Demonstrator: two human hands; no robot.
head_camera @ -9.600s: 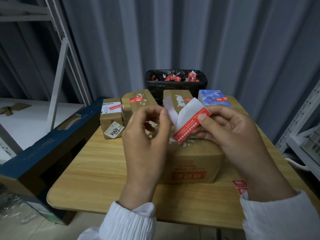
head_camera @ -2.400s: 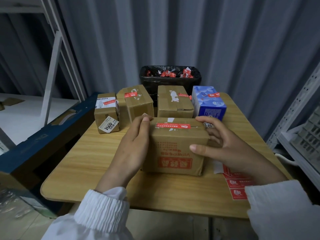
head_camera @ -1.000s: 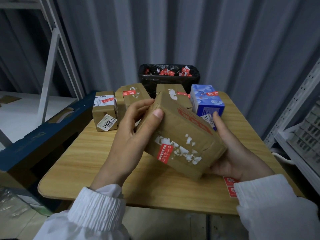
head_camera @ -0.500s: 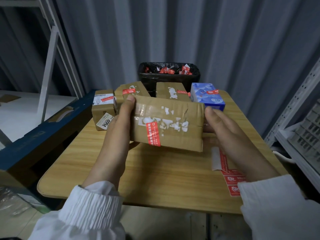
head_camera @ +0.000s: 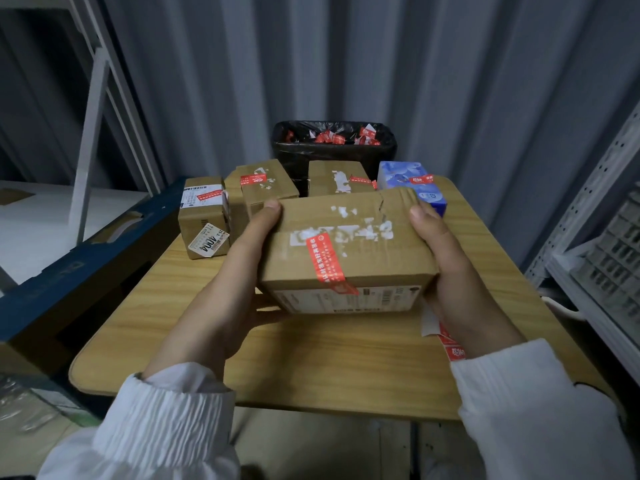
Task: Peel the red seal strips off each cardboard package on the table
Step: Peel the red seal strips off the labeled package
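A brown cardboard package [head_camera: 349, 237] is held up over the wooden table [head_camera: 311, 368]. My left hand [head_camera: 239, 282] grips its left end and my right hand [head_camera: 450, 271] grips its right end, thumbs on top. A red seal strip [head_camera: 327, 259] runs across the top face and folds over the near edge, beside white torn paper scraps. Behind stand three more cardboard packages [head_camera: 204, 216] [head_camera: 266, 188] [head_camera: 337, 178], each with a red strip, and a blue box [head_camera: 412, 181] with a red strip.
A black-lined bin [head_camera: 334, 147] with peeled red strips stands behind the table. A sheet of red strips [head_camera: 446, 337] lies at the table's right edge, partly under my right wrist. A blue-edged carton [head_camera: 86, 258] sits to the left, white shelving [head_camera: 602, 244] to the right.
The package has been lifted off the table and turned over in both hands. Its face with the red strip crossing it has tilted flatter and come nearer to me.
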